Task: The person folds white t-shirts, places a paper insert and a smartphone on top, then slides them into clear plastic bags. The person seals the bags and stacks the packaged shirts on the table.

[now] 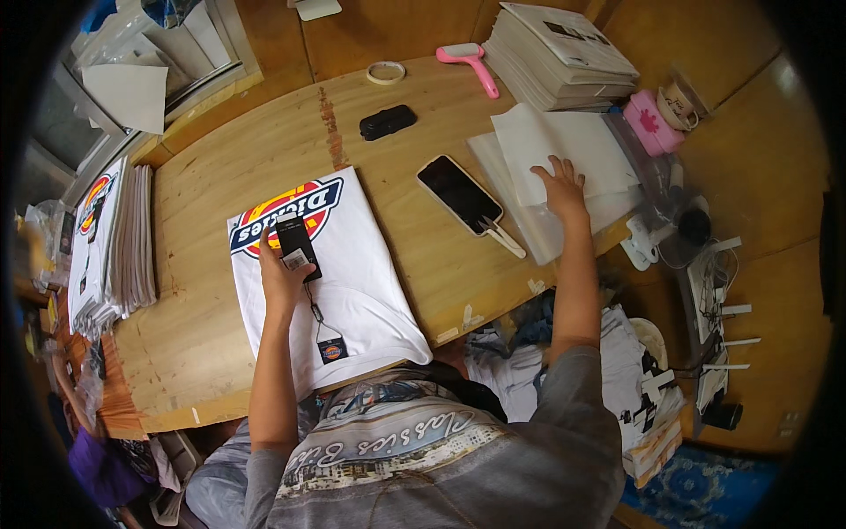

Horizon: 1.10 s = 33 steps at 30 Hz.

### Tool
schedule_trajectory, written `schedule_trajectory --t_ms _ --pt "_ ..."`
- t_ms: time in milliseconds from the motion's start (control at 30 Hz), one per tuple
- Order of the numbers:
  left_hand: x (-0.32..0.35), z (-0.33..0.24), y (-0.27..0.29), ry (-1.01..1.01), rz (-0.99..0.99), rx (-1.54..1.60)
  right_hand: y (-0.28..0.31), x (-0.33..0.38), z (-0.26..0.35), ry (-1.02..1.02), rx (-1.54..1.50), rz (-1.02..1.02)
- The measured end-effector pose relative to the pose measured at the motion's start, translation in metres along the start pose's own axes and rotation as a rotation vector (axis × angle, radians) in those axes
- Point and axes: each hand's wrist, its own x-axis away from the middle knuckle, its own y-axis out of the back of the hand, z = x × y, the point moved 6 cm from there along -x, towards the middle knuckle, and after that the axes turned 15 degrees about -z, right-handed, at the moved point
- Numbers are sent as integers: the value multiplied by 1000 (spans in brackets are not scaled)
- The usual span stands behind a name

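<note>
Your left hand (280, 264) has its fingers (269, 240) curled around one black hang tag (294, 246), pinching it against the chest of the folded white T-shirt (352, 273), which lies on the counter (211, 194) right in front of you. The tag is light, stiff card; hold it by its edges, since its thin cord runs down to a second, smaller tag (332, 350) near the shirt's near edge and would snag if tugged. The shirt itself is soft and limp, so it will likely sag out of its fold unless you lift it from underneath with flat palms.

Your right hand (560, 187) lies open, fingers spread and gripping nothing, pressed flat on a loose pile of white tissue sheets (564, 141) at the right of the counter. These look thin, slippery and easily creased; peel one by a corner.

Counted outward: one shirt before you, two tags, one smartphone (459, 194) between shirt and sheets, one dark case (387, 122) farther off, one tape roll (386, 72), one pink lint roller (471, 62), one stack of folded shirts (119, 238) at far left, one tall paper stack (560, 53) at far right.
</note>
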Motion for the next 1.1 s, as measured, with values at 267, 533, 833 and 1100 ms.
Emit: schedule_trajectory --t_ms 267,533,833,1100 --pt "0 59 3 441 272 619 -11 1 13 109 54 144" --pt "50 68 34 1021 358 1157 -7 8 21 158 189 189" --pt "83 34 48 601 582 887 14 -20 59 -516 -644 -639" --pt "82 -49 94 -565 497 487 100 47 356 882 -842 -358"
